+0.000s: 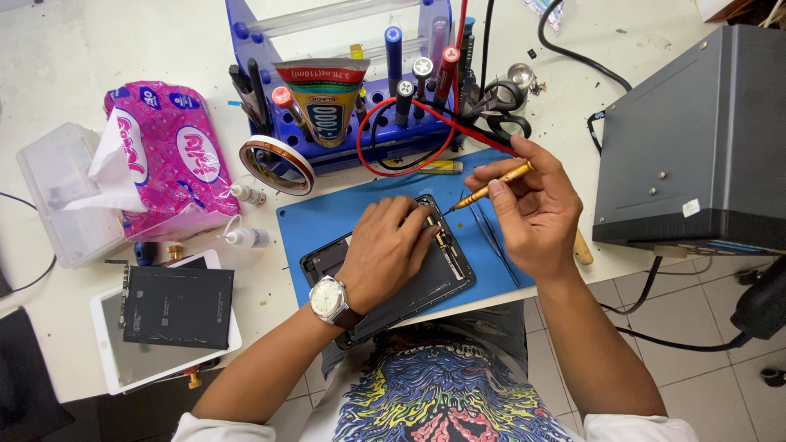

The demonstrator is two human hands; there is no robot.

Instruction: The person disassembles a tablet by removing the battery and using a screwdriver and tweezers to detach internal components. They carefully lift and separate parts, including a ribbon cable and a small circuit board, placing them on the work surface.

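Observation:
An opened black tablet body [434, 282] lies on a blue work mat [327, 217] at the table's front edge. My left hand [385, 250], with a wristwatch on the wrist, rests flat on the tablet and holds it down. My right hand [532, 209] grips a thin gold screwdriver [491, 188] like a pen. Its tip hangs just above the tablet's upper right corner. Metal tweezers [491, 241] lie on the mat beside my right hand.
A blue tool rack [344, 143] with screwdrivers, a glue tube and red and black leads stands behind the mat. A tape roll [277, 164], pink tissue pack [164, 155], two small bottles, a white tablet with a black battery [176, 307] sit left. A grey box [696, 139] stands right.

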